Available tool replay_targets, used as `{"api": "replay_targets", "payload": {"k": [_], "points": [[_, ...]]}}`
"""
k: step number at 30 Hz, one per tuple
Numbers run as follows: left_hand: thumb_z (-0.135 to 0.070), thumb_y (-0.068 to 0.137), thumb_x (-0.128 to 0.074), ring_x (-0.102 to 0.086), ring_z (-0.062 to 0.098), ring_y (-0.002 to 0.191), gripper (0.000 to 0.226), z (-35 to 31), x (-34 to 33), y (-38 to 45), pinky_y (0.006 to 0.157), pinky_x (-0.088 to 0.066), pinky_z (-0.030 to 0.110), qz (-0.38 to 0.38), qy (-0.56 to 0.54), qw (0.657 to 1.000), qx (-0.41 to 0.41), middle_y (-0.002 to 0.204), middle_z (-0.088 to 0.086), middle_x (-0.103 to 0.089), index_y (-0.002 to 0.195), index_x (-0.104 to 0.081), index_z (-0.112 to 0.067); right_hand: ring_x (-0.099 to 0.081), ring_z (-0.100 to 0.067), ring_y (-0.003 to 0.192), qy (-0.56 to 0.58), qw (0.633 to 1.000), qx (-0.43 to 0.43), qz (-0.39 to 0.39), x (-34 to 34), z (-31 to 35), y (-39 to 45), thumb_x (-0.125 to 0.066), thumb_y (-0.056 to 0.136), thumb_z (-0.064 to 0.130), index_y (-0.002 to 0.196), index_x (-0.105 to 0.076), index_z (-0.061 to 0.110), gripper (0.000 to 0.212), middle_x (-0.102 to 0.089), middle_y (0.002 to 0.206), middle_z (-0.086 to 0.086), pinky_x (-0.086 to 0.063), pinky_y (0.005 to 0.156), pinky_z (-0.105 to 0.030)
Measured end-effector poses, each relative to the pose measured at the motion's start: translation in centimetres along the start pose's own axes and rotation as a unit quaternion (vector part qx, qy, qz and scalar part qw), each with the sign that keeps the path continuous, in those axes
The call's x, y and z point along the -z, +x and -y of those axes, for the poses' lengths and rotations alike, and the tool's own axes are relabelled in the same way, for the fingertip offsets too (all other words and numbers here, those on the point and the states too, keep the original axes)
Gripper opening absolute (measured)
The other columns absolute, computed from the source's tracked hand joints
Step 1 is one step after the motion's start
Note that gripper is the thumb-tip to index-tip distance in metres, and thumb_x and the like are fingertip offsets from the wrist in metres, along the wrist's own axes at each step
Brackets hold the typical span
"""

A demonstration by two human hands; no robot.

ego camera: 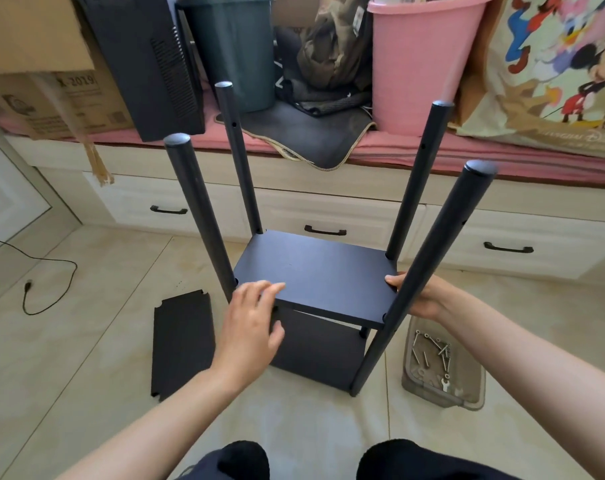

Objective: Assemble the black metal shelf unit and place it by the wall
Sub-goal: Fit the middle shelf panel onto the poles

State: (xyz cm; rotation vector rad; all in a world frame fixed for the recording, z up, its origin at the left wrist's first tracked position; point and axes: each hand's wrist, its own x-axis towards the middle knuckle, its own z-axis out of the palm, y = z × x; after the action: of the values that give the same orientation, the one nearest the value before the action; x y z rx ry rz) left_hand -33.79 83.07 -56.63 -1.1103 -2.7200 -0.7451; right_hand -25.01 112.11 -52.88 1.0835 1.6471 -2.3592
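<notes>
Beige floor tiles (86, 341) carry the half-built black metal shelf unit (315, 278) with four round posts. Left hand (251, 327) lies flat-fingered on its upper board's near-left edge; right hand (420, 296) grips the right edge. Beside: a loose black shelf panel (181, 344), a clear plastic tray of screws (443, 372).

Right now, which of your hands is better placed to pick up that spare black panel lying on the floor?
The left hand. It rests open on the shelf, right beside the loose panel, while the right hand grips the shelf's far edge.
</notes>
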Motion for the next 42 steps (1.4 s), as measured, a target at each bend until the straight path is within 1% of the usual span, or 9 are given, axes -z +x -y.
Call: {"api": "replay_targets", "payload": {"k": [4, 7, 10, 15, 19, 22, 27, 37, 42], "points": [[-0.039, 0.104, -0.046, 0.009, 0.027, 0.156, 0.077, 0.6, -1.3, 0.5, 0.123, 0.010, 0.039, 0.122, 0.160, 0.976, -0.082, 0.169, -0.005, 0.002, 0.160, 0.006, -0.034, -0.060, -0.028, 0.072, 0.017, 1.000, 0.003, -0.018, -0.7, -0.9, -1.5, -0.045, 0.098, -0.006, 0.089, -0.059, 0.001, 0.018, -0.060, 0.083, -0.014, -0.048, 0.073, -0.036], [-0.046, 0.105, -0.041, 0.022, 0.024, 0.153, 0.083, 1.1, -1.5, 1.1, 0.119, 0.018, 0.039, 0.159, 0.195, 0.964, -0.080, 0.168, -0.006, 0.017, 0.151, 0.027, -0.033, -0.067, -0.024, 0.073, 0.032, 0.999, 0.016, -0.038, -1.3, -1.6, -2.1, -0.049, 0.099, 0.000, 0.087, -0.066, 0.002, 0.021, -0.069, 0.081, -0.011, -0.052, 0.080, -0.038], [-0.049, 0.103, -0.042, 0.023, 0.024, 0.153, 0.085, 0.5, -1.0, 2.2, 0.121, 0.014, 0.043, 0.194, 0.208, 0.957, -0.060, 0.168, -0.004, 0.018, 0.158, 0.019, -0.026, -0.065, -0.032, 0.090, 0.065, 0.994, 0.013, -0.087, -2.0, -2.0, -1.8, -0.045, 0.100, -0.004, 0.101, -0.060, -0.001, 0.016, -0.065, 0.095, -0.015, -0.054, 0.088, -0.044], [-0.059, 0.095, -0.052, 0.016, 0.018, 0.154, 0.089, -5.3, -0.6, 3.9, 0.122, 0.012, 0.040, 0.271, 0.083, 0.949, -0.138, 0.169, -0.009, 0.005, 0.161, 0.001, -0.034, -0.057, -0.011, 0.034, 0.088, 0.988, 0.002, -0.129, -3.1, -2.5, -1.1, -0.040, 0.099, -0.010, 0.072, -0.049, 0.005, 0.032, -0.055, 0.040, -0.002, -0.045, 0.034, -0.021], [-0.049, 0.093, -0.063, -0.041, 0.018, 0.141, 0.061, -10.5, -2.1, 3.5, 0.126, -0.015, 0.043, 0.236, -0.046, 0.963, -0.123, 0.145, -0.004, -0.053, 0.145, -0.042, -0.027, -0.064, -0.023, 0.052, 0.109, 0.984, 0.001, -0.140, -3.4, -2.9, -1.0, -0.046, 0.096, -0.011, 0.074, -0.052, 0.000, 0.025, -0.060, 0.049, -0.010, -0.048, 0.037, -0.024], [-0.039, 0.098, -0.060, -0.062, 0.018, 0.111, 0.032, -10.8, -2.4, 3.4, 0.118, -0.032, 0.038, 0.202, -0.094, 0.971, -0.092, 0.116, -0.006, -0.067, 0.127, -0.055, -0.025, -0.063, -0.027, 0.068, 0.146, 0.979, -0.010, -0.143, -3.2, -3.2, -0.9, -0.045, 0.098, -0.007, 0.084, -0.055, -0.004, 0.017, -0.061, 0.073, -0.016, -0.052, 0.041, -0.028], [-0.039, 0.096, -0.065, -0.061, 0.019, 0.090, 0.027, -8.5, -0.9, 3.5, 0.081, -0.051, 0.034, 0.259, -0.108, 0.955, -0.100, 0.094, -0.008, -0.063, 0.120, -0.054, -0.031, -0.067, -0.032, 0.085, 0.193, 0.975, -0.032, -0.104, -3.4, -4.3, -1.4, -0.047, 0.099, -0.002, 0.117, -0.053, -0.005, 0.019, -0.066, 0.097, -0.022, -0.056, 0.065, -0.042], [-0.034, 0.093, -0.069, -0.050, -0.021, 0.117, 0.036, -2.8, 0.6, 2.7, 0.106, -0.040, 0.016, 0.267, -0.167, 0.948, -0.037, 0.121, -0.036, -0.060, 0.122, -0.058, -0.053, -0.068, -0.042, 0.095, 0.253, 0.966, -0.047, -0.014, -6.1, -5.9, -1.2, -0.050, 0.099, -0.001, 0.110, -0.051, 0.005, 0.012, -0.063, 0.109, -0.027, -0.059, 0.070, -0.058], [-0.035, 0.095, -0.066, -0.038, 0.009, 0.145, 0.046, -2.7, -0.7, 0.8, 0.121, -0.031, 0.044, 0.209, -0.223, 0.952, 0.002, 0.135, -0.033, -0.053, 0.139, -0.053, -0.042, -0.068, -0.038, 0.098, 0.246, 0.969, -0.009, -0.013, -6.2, -6.8, -0.6, -0.050, 0.099, 0.000, 0.130, -0.045, 0.009, 0.033, -0.061, 0.119, -0.023, -0.061, 0.062, -0.053]]}}
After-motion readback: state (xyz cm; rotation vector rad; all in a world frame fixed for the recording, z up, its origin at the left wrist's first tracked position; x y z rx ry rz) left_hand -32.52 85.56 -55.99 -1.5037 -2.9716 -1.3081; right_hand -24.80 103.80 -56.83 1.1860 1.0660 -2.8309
